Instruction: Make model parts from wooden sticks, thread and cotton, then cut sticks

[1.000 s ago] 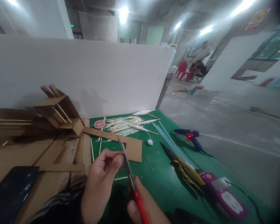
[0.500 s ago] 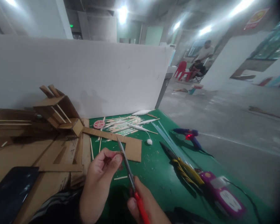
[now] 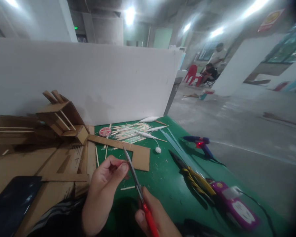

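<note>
The red-handled scissors (image 3: 135, 176), nudged slightly left since earlier, sit closed in my right hand's (image 3: 156, 210) grip beside my left hand (image 3: 103, 192), its thumb and finger pinching a mostly hidden brown piece (image 3: 124, 161), above the green tabletop (image 3: 162, 184), with a white panel (image 3: 88, 75) behind and two people (image 3: 213, 65) beyond

One view, from the person's own head, aimed forward and down.
Seen from where I'm standing, it peers over the tabletop (image 3: 162, 187) from close above, the left hand (image 3: 105, 191) and right hand (image 3: 154, 210) nearest, low in the middle. It faces the panel (image 3: 88, 75) along the far edge; past the right edge it looks across the floor (image 3: 236, 113), deep into the room.
</note>
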Available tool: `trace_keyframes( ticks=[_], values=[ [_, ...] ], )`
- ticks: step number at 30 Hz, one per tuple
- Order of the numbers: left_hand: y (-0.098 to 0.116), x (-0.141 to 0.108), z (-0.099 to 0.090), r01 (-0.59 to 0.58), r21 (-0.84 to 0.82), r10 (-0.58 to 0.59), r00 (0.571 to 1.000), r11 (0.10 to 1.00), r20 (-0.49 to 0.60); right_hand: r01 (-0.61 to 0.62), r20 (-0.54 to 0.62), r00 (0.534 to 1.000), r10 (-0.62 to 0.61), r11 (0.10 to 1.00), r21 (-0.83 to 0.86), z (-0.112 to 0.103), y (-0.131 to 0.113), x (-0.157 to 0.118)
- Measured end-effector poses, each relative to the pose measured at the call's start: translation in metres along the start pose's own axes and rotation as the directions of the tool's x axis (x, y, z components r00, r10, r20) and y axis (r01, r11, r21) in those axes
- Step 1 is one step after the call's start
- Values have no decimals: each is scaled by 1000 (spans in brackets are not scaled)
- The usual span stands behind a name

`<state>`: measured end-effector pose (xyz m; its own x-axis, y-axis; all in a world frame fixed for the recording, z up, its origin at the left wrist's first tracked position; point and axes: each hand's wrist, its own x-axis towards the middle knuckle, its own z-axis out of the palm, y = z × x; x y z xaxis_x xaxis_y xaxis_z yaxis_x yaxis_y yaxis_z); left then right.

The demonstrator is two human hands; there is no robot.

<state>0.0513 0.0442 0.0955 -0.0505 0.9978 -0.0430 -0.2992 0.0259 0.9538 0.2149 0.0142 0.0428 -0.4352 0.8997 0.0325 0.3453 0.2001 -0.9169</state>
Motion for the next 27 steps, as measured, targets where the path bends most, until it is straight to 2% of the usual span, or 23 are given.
trace_keyframes(
  ticks=[11, 18, 23, 27],
  values=[
    [1, 1, 0, -3, -21, 4, 1000, 1000, 28, 55, -61, 997, -55, 998, -5, -4, -13, -4],
    [1, -2, 8, 60, -133, -60, 998, 989, 5, -20, 12, 1000, 19, 996, 84, -17, -14, 0],
    [1, -1, 8, 55, -118, -56, 998, 992, -2, -21, 62, 998, 15, 996, 90, -14, -10, -1],
    [1, -1, 6, 42, -89, -42, 999, 995, 8, -39, 58, 998, 36, 997, 61, -14, -8, -2]
  ],
)
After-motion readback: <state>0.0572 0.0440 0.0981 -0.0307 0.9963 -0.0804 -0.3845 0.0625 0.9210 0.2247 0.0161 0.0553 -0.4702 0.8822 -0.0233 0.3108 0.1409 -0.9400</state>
